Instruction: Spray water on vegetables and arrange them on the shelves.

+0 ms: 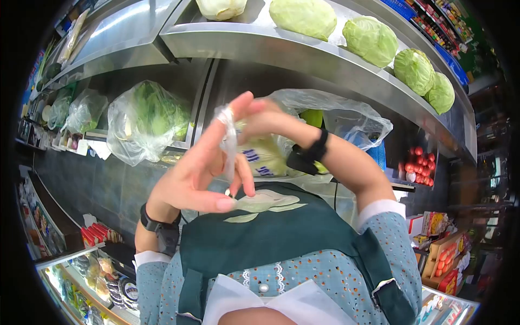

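Observation:
Looped over the fingers of my left hand (203, 168) is a twisted strip of clear plastic (230, 143); its thumb and some fingers stand apart. My right hand (265, 119) is smeared by motion and reaches across beside the left fingertips, so its grip is unclear. Just beyond and below both hands lies a pale green vegetable in a clear bag with purple print (262, 157). A larger open clear bag (336, 108) spreads behind my right wrist, with something green inside.
Several cabbages (371, 40) line the raised metal shelf (260, 46) ahead. Bagged leafy greens (149, 116) sit left of my hands. Red tomatoes (420, 165) lie at the right. A glass-fronted case (81, 287) stands at the lower left, and boxes (441, 260) at the lower right.

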`<move>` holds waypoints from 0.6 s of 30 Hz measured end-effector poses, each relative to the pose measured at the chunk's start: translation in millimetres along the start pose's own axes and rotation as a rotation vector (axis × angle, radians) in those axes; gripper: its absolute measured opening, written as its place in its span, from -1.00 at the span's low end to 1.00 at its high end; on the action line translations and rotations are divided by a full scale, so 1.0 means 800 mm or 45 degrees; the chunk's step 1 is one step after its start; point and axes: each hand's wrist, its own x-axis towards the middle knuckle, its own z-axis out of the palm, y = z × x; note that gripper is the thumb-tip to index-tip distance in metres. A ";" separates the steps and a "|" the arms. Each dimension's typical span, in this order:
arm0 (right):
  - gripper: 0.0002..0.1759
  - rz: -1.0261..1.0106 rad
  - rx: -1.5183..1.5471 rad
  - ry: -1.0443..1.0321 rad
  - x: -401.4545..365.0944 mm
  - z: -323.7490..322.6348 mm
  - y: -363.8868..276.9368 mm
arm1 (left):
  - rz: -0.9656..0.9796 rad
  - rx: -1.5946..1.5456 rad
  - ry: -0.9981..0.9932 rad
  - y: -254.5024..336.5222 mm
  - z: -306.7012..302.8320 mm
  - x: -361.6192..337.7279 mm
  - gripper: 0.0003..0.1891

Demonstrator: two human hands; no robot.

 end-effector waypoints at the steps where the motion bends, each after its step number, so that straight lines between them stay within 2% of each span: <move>1: -0.48 -0.225 0.190 0.025 0.045 0.031 0.023 | 0.017 -0.023 -0.101 -0.001 -0.002 0.001 0.30; 2: -0.54 -0.318 0.257 0.069 0.062 0.046 0.028 | 0.030 -0.053 -0.219 -0.001 -0.001 0.004 0.24; 3: -0.59 -0.412 0.320 0.110 0.079 0.061 0.032 | 0.049 -0.087 -0.224 -0.001 0.002 0.006 0.22; 4: -0.67 -0.376 0.251 0.165 0.071 0.059 0.019 | 0.027 -0.083 -0.139 -0.003 0.005 0.002 0.22; 6: -0.58 -0.016 0.020 0.093 0.077 0.047 0.009 | 0.094 -0.062 0.042 -0.001 0.004 -0.001 0.15; 8: -0.41 -0.269 0.023 0.368 0.030 0.046 0.038 | 0.035 0.085 0.191 0.000 -0.009 -0.016 -0.05; 9: -0.29 -0.259 -0.033 0.269 0.009 0.044 0.063 | -0.015 0.159 0.225 0.002 -0.014 -0.021 -0.20; 10: -0.29 -0.219 -0.144 0.229 -0.019 0.037 0.089 | -0.059 0.238 0.272 0.004 -0.019 -0.026 -0.33; 11: -0.29 -0.188 -0.255 0.186 -0.047 0.028 0.116 | -0.061 0.227 0.249 0.003 -0.027 -0.030 -0.33; 12: -0.29 -0.186 -0.373 0.195 -0.067 0.029 0.153 | -0.069 0.309 0.271 0.003 -0.037 -0.032 -0.46; 13: -0.24 -0.265 -0.422 0.373 -0.098 0.027 0.182 | -0.072 0.392 0.289 0.002 -0.047 -0.033 -0.56; 14: -0.19 -0.232 -0.627 0.571 -0.130 0.022 0.204 | -0.066 0.389 0.257 0.002 -0.053 -0.034 -0.56; 15: -0.14 -0.197 -0.833 0.763 -0.161 0.018 0.223 | -0.022 0.470 0.306 0.001 -0.059 -0.035 -0.64; 17: -0.02 0.109 -0.606 0.531 -0.220 0.000 0.249 | 0.019 0.551 0.337 0.008 -0.065 -0.025 -0.71; 18: -0.15 0.180 -0.898 0.558 -0.240 0.001 0.264 | 0.059 0.669 0.306 0.015 -0.067 -0.020 -0.74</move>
